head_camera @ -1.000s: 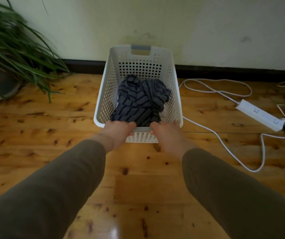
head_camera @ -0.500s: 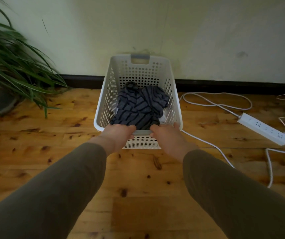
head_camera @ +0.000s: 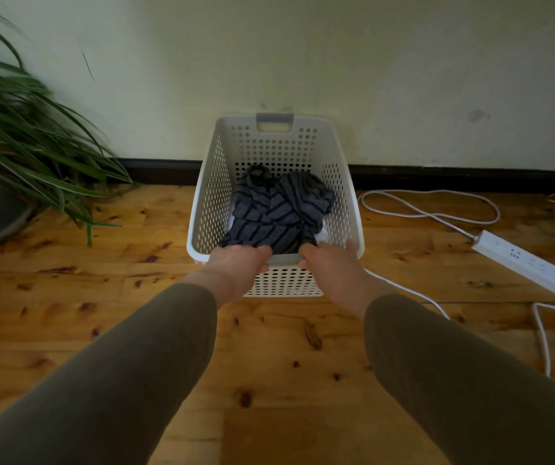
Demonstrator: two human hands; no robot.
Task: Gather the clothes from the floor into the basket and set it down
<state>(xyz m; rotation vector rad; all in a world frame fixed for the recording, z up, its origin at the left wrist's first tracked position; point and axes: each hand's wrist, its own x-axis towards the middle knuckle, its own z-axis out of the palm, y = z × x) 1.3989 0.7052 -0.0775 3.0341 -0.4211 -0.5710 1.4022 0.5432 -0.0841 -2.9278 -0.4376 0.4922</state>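
A white perforated laundry basket [head_camera: 212, 196] stands on the wooden floor close to the wall, its far handle toward the baseboard. Inside lies a dark grey striped garment [head_camera: 276, 209], with a bit of white cloth showing at its right. My left hand [head_camera: 236, 266] and my right hand [head_camera: 329, 266] both grip the basket's near rim, side by side, fingers curled over the edge. Olive sleeves cover both forearms.
A potted plant [head_camera: 28, 146] with long green leaves spreads at the left. A white power strip [head_camera: 524, 266] and looping white cables [head_camera: 430, 213] lie on the floor at the right. A dark baseboard [head_camera: 470, 177] runs along the wall.
The basket has slid away from me toward the wall, with both hands staying on its near rim. The view has tilted upward, showing more wall.
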